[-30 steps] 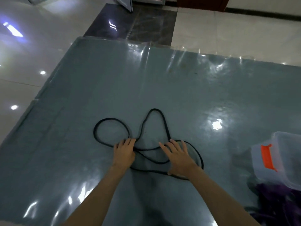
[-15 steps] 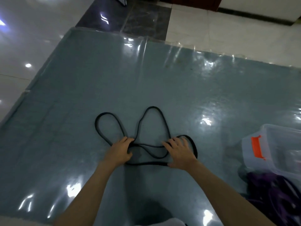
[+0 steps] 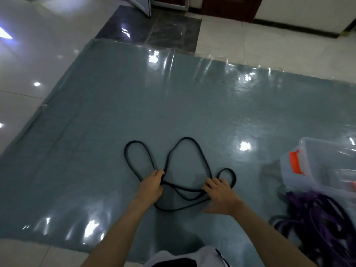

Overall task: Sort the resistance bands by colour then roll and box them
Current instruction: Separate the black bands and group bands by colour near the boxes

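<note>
Hands [image 3: 185,191] mid-mat [image 3: 96,151], box [image 3: 317,170] rightward

Grey-blue mat [image 3: 115,132] (glossy) on tiles [image 3: 28,60]

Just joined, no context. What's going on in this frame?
A person kneels over a grey-blue floor mat, working a black resistance band that lies in loose loops. The left hand grips the band where two loops meet; the right hand rests on it with fingers spread. To the right sits a clear plastic box with an orange latch, and beside it a heap of purple bands. The black band is not rolled or boxed yet.
</note>
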Tool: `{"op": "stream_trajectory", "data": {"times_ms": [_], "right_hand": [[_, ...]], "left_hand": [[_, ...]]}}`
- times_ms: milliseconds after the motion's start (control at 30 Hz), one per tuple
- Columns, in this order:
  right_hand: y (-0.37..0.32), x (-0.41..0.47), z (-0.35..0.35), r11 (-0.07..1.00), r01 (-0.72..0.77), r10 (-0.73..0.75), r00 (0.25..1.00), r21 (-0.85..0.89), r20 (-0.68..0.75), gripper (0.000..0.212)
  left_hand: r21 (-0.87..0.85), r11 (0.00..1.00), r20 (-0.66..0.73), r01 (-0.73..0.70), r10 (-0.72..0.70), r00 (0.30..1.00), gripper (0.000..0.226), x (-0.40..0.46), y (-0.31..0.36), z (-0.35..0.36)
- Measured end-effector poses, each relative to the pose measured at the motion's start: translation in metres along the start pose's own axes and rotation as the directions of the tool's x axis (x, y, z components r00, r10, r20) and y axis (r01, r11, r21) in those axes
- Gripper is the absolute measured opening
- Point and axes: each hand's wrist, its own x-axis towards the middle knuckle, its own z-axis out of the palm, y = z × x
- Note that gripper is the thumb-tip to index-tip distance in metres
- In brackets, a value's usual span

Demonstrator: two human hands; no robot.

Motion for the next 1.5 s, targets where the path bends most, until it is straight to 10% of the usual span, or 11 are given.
{"op": "stream_trajectory", "data": {"times_ms": [200, 367, 467, 700, 1100, 1500], "right_hand": [[-0.006, -0.016, -0.004, 0.994, -0.041, 0.022, 0.981, -0.098, -0.194, 0.051], [-0.011, -0.021, 0.008, 0.954, -0.211, 0.266, 0.924, 0.211, -0.276, 0.022], [-0.008, -0.029, 0.012, 0.804, -0.274, 0.474, 0.832, 0.528, -0.289, 0.021], [-0.006, -0.084, -0.017, 0.286, 0.101, 0.711, 0.644, 0.953, -0.282, 0.034], [0.027, -0.238, -0.002, -0.167, 0.441, 0.901, 0.432, 0.882, -0.045, 0.017], [0.121, -0.396, 0.087, -0.481, 0.681, 0.869, 0.454, 0.551, 0.198, 0.026]], "left_hand": [[-0.01, 1.0, 0.024, 0.01, -0.01, 1.0, 0.045, -0.017, 0.008, 0.006], [-0.078, 0.997, 0.025, 0.008, -0.006, 1.0, 0.046, -0.032, 0.014, 0.006], [-0.256, 0.967, -0.075, -0.013, -0.007, 0.997, 0.043, -0.042, 0.03, 0.001], [-0.524, 0.827, -0.254, -0.203, 0.076, 0.964, 0.049, -0.062, 0.111, -0.026], [-0.792, 0.573, -0.115, -0.212, 0.2, 0.973, 0.031, -0.091, 0.265, 0.006], [-0.793, 0.549, -0.126, -0.263, 0.275, 0.953, 0.026, -0.165, 0.445, 0.111]]}}
